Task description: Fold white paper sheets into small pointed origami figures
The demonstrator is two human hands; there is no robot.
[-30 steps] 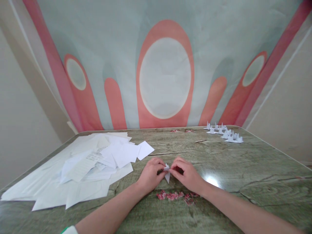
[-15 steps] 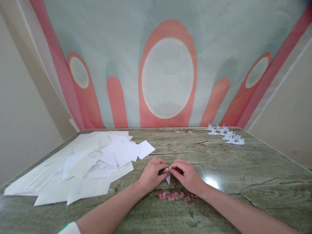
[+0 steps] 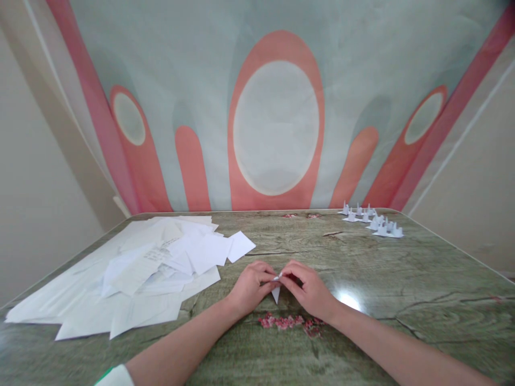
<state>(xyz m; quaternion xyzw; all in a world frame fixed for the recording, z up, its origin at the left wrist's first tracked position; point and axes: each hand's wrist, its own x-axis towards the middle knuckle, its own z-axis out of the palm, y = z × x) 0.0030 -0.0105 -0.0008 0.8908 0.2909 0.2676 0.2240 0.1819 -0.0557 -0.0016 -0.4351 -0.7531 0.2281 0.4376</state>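
Observation:
Between my two hands is a small folded piece of white paper (image 3: 276, 294), with one pointed flap hanging down below the fingers. My left hand (image 3: 252, 285) pinches its left side between thumb and fingers. At the upper right of the same paper, my right hand (image 3: 308, 288) pinches a tip with thumb and forefinger. The fingertips of both hands nearly meet and cover part of the folds. Both hands rest close above the wood-patterned table (image 3: 241, 348).
A wide heap of white paper sheets (image 3: 148, 300) covers the table's left side. One square sheet (image 3: 241, 246) lies at its right edge. Several small folded paper figures (image 3: 386, 226) stand at the far right. Behind the table hangs a printed backdrop (image 3: 277, 123).
The folded paper has tilted slightly and its lower point has shifted a little left. My right fingers have moved slightly along its upper tip; both hands still hold it.

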